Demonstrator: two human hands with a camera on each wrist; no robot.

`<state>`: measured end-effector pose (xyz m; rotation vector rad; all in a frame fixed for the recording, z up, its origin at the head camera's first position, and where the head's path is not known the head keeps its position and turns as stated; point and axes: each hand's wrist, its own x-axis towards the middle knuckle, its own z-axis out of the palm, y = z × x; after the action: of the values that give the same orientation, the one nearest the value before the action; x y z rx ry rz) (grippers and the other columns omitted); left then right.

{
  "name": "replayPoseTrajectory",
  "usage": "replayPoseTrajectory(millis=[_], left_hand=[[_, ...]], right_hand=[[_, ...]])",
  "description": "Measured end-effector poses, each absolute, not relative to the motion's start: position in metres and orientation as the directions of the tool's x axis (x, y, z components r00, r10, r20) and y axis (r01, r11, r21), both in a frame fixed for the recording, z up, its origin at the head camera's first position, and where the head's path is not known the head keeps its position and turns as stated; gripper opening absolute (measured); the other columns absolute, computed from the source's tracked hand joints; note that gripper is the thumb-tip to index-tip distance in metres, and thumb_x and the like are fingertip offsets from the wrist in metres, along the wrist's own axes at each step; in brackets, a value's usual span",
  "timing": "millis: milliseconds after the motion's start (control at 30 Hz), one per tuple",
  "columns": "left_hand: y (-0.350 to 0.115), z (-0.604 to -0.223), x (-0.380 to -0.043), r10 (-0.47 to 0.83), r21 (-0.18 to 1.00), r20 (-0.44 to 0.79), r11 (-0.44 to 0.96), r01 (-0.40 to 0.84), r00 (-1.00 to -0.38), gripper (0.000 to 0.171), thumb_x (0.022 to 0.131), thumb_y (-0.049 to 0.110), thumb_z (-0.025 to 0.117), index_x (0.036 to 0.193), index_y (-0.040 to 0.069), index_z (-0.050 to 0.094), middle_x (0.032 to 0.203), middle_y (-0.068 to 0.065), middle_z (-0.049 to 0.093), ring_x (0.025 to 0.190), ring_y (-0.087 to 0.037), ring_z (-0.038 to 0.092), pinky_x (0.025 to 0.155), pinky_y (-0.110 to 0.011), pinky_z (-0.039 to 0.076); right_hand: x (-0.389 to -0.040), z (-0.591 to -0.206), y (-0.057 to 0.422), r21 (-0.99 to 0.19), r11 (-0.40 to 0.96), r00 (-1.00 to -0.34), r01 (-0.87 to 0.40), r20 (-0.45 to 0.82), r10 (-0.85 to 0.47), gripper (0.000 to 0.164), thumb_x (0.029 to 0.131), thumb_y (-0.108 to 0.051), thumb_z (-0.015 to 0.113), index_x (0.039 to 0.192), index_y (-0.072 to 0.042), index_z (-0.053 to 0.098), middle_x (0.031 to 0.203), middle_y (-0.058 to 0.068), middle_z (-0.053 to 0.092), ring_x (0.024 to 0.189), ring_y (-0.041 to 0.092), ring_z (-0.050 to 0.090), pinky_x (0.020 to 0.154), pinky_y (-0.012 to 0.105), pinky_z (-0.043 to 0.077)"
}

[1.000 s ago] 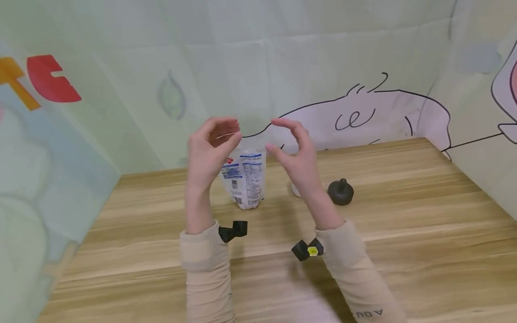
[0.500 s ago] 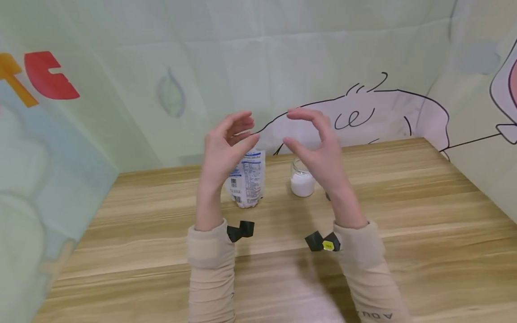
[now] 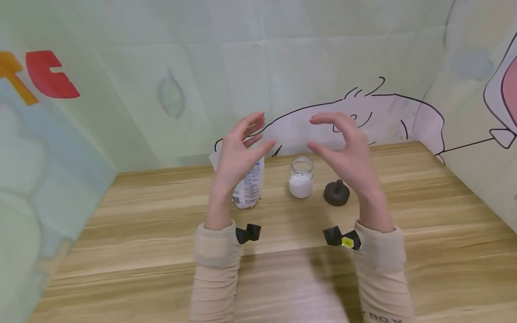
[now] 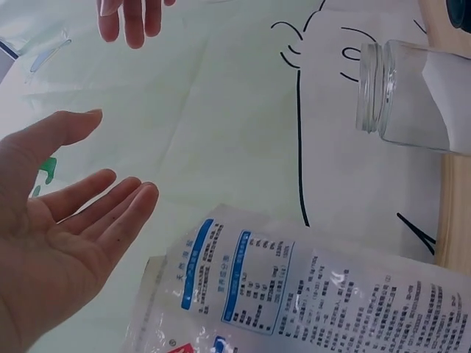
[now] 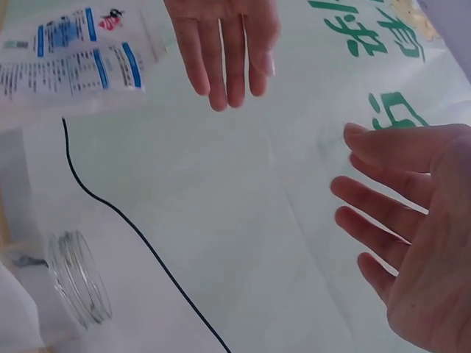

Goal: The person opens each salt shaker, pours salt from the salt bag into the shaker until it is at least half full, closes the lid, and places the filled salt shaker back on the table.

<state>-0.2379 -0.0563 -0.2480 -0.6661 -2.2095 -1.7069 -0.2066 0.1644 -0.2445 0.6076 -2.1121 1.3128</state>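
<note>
In the head view my left hand (image 3: 238,150) is raised, its loosely bent fingers holding nothing, and it covers part of a white printed plastic bag (image 3: 248,188). Opposite it, my right hand (image 3: 349,152) is up too, thumb and fingers spread apart around bare air. Between and below the hands stands a lidless glass jar (image 3: 300,179), partly filled with something white. Just right of the jar lies a dark round lid (image 3: 336,193) with a knob on top. The left wrist view shows the printed bag (image 4: 294,287) near the left hand (image 4: 73,220), with no contact.
Everything stands on a wood-grain table (image 3: 161,251) that meets a pale printed cloth backdrop (image 3: 226,76) at its rear edge. Cloth also closes off the left and right sides. Each sleeve cuff carries a small black wrist mount (image 3: 248,233).
Both hands have shifted to the right, and the gap between them has widened slightly. The jar and the dark lid now show fully. The bag, jar and lid stay in place.
</note>
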Motion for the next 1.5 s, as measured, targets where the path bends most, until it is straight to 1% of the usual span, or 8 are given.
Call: replayPoseTrajectory(millis=[100, 167, 400, 700, 867, 1200, 1333, 1500], left_hand=[[-0.049, -0.251, -0.238, 0.209, 0.840, 0.465, 0.203, 0.503, -0.861, 0.063, 0.083, 0.008, 0.074, 0.139, 0.006, 0.047, 0.139, -0.009, 0.052, 0.130, -0.018, 0.051, 0.104, -0.026, 0.046], [-0.044, -0.253, -0.237, 0.225, 0.841, 0.454, 0.211, 0.498, -0.862, 0.064, 0.083, 0.009, 0.074, 0.140, 0.006, 0.046, 0.140, -0.009, 0.051, 0.131, -0.018, 0.050, 0.104, -0.024, 0.045], [-0.030, -0.259, -0.239, 0.285, 0.828, 0.412, 0.279, 0.486, -0.865, 0.065, 0.085, 0.013, 0.073, 0.143, 0.011, 0.043, 0.145, -0.007, 0.045, 0.135, -0.018, 0.046, 0.106, -0.027, 0.044], [-0.009, -0.273, -0.247, 0.365, 0.803, 0.376, 0.330, 0.496, -0.851, 0.071, 0.085, 0.015, 0.072, 0.147, 0.013, 0.037, 0.150, -0.003, 0.041, 0.139, -0.018, 0.040, 0.109, -0.032, 0.042], [-0.002, -0.280, -0.249, 0.389, 0.788, 0.353, 0.367, 0.495, -0.851, 0.072, 0.084, 0.016, 0.073, 0.147, 0.014, 0.037, 0.149, -0.004, 0.042, 0.138, -0.018, 0.040, 0.109, -0.036, 0.042], [0.003, -0.291, -0.251, 0.416, 0.760, 0.270, 0.461, 0.457, -0.869, 0.075, 0.083, 0.024, 0.071, 0.148, 0.017, 0.035, 0.149, -0.006, 0.042, 0.139, -0.022, 0.039, 0.115, -0.042, 0.033], [0.003, -0.295, -0.254, 0.403, 0.764, 0.230, 0.488, 0.421, -0.886, 0.077, 0.082, 0.025, 0.072, 0.149, 0.018, 0.034, 0.150, -0.006, 0.041, 0.139, -0.023, 0.038, 0.115, -0.043, 0.032], [0.003, -0.301, -0.257, 0.400, 0.785, 0.191, 0.486, 0.384, -0.896, 0.079, 0.082, 0.027, 0.073, 0.149, 0.017, 0.033, 0.151, -0.005, 0.041, 0.140, -0.022, 0.038, 0.115, -0.041, 0.032]], right_hand=[[-0.204, -0.245, 0.172, -0.650, 0.448, -0.757, -0.614, 0.645, -0.102, 0.037, 0.081, -0.005, 0.075, 0.116, -0.006, 0.065, 0.118, 0.006, 0.065, 0.116, 0.012, 0.052, 0.104, 0.027, 0.034], [-0.203, -0.245, 0.177, -0.651, 0.477, -0.776, -0.591, 0.621, -0.114, 0.037, 0.081, -0.007, 0.075, 0.117, -0.007, 0.064, 0.118, 0.007, 0.065, 0.116, 0.014, 0.052, 0.104, 0.031, 0.035], [-0.203, -0.246, 0.189, -0.662, 0.579, -0.855, -0.476, 0.504, -0.127, 0.039, 0.082, -0.012, 0.075, 0.119, -0.006, 0.063, 0.122, 0.010, 0.063, 0.126, 0.025, 0.048, 0.110, 0.045, 0.032], [-0.207, -0.251, 0.203, -0.757, 0.585, -0.947, -0.291, 0.316, -0.062, 0.049, 0.083, -0.031, 0.075, 0.125, -0.014, 0.060, 0.134, 0.005, 0.057, 0.134, 0.022, 0.042, 0.113, 0.051, 0.028], [-0.211, -0.257, 0.210, -0.778, 0.577, -0.963, -0.250, 0.263, -0.062, 0.051, 0.081, -0.037, 0.076, 0.126, -0.015, 0.060, 0.136, 0.004, 0.056, 0.136, 0.021, 0.040, 0.113, 0.051, 0.027], [-0.212, -0.263, 0.219, -0.746, 0.629, -0.976, -0.218, 0.161, -0.147, 0.052, 0.083, -0.036, 0.074, 0.128, -0.016, 0.057, 0.135, 0.006, 0.056, 0.133, 0.025, 0.043, 0.110, 0.052, 0.031], [-0.212, -0.264, 0.222, -0.728, 0.661, -0.982, -0.181, 0.101, -0.158, 0.053, 0.084, -0.036, 0.072, 0.131, -0.017, 0.056, 0.138, 0.006, 0.054, 0.134, 0.028, 0.041, 0.109, 0.054, 0.030], [-0.217, -0.272, 0.227, -0.746, 0.649, -0.983, -0.147, 0.036, -0.181, 0.054, 0.085, -0.035, 0.072, 0.132, -0.017, 0.053, 0.141, 0.008, 0.051, 0.136, 0.029, 0.040, 0.109, 0.055, 0.031]])
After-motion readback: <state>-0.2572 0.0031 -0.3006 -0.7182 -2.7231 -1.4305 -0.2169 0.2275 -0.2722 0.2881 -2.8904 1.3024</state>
